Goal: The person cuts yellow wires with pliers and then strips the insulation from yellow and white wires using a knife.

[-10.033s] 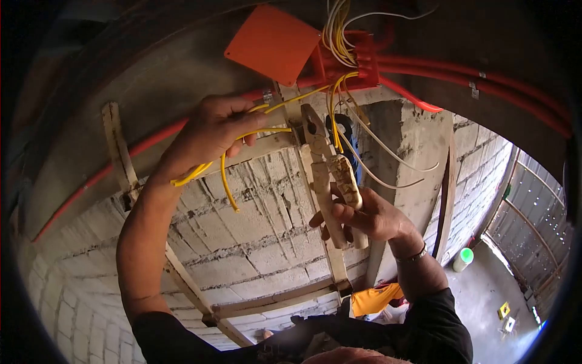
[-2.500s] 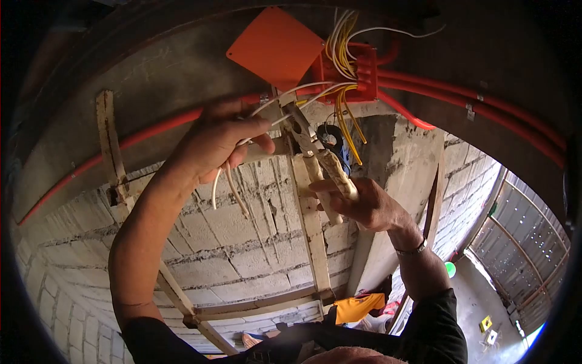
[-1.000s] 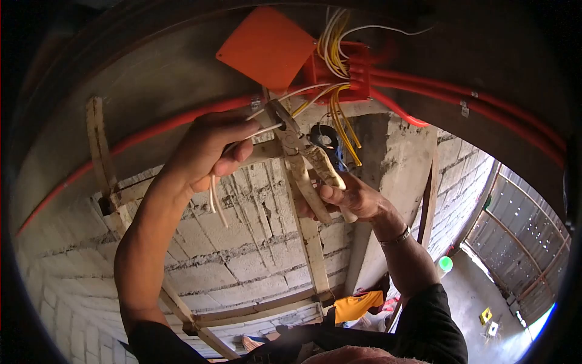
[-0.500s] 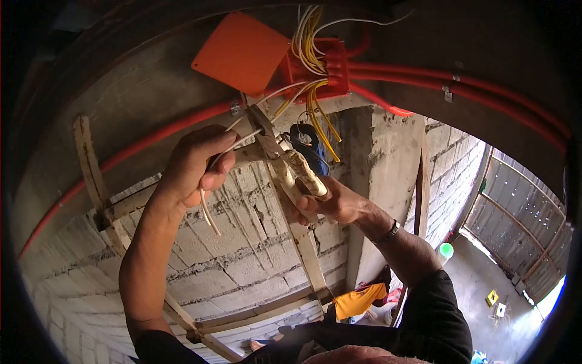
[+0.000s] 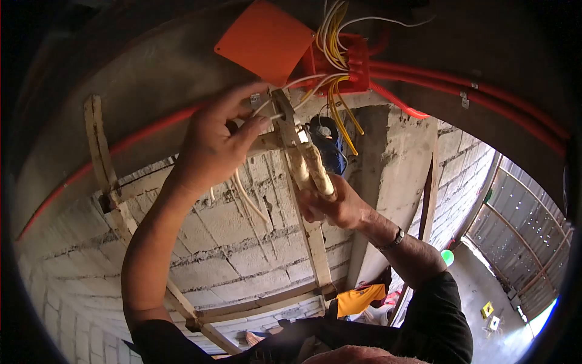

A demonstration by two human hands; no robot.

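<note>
My right hand (image 5: 339, 203) is wrapped round the pale, taped handles of the pliers (image 5: 312, 167), which point up. Their metal jaws lie against a white wire (image 5: 315, 90) that comes out of the red junction box (image 5: 339, 64). My left hand (image 5: 218, 139) is left of the jaws, thumb and fingers closing on the white wires; loose wire ends (image 5: 250, 197) hang below it. Yellow wires (image 5: 342, 112) dangle from the box, and an orange square cover (image 5: 264, 42) hangs at its left.
Red conduits (image 5: 461, 91) run right from the box, and another curves down left. Wooden battens (image 5: 315, 255) cross the block wall (image 5: 224, 218). A concrete column (image 5: 394, 164) stands at the right. Below are an orange cloth (image 5: 361, 300) and a green round object (image 5: 447, 257).
My left hand has moved up toward the plier jaws and changed its hold, with its fingers more raised. The whole view has shifted, so the box and cover appear farther right and higher.
</note>
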